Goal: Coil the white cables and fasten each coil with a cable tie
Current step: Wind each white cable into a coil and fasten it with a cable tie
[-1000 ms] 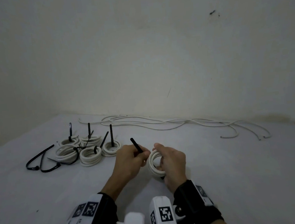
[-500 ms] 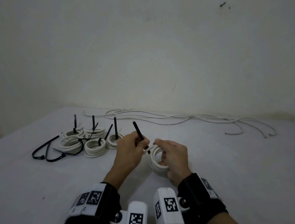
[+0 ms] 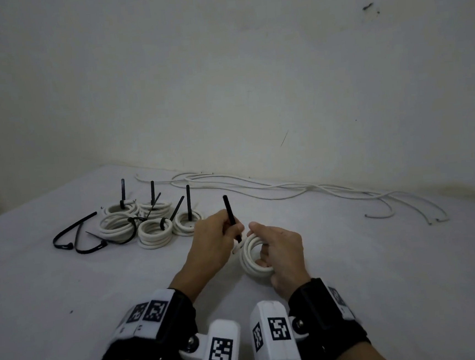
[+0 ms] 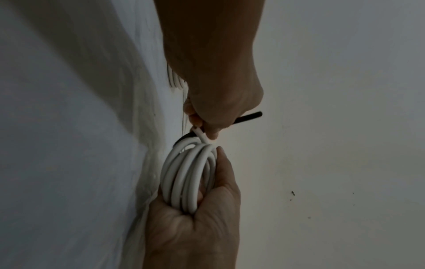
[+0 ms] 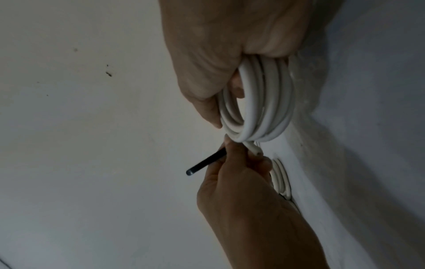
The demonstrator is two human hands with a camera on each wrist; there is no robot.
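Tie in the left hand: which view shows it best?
Head view: the tie shows most of its length, rising from the left hand and running down to the coil. Right wrist shows only its tail beyond the hand; left wrist, a short tail plus a dark bit at the coil.

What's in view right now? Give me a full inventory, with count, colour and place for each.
Coil in hand: one, white, held above the table.
Cable tie in hand: one, black, at the coil's top.
Tied coils: five, white with black ties, table's left.
Spare cable ties: about three, black, left of the tied coils.
Loose cables: several, white, along the wall.
Table: one, white.
Left hand: pinches the cable tie.
Right hand: grips the coil.
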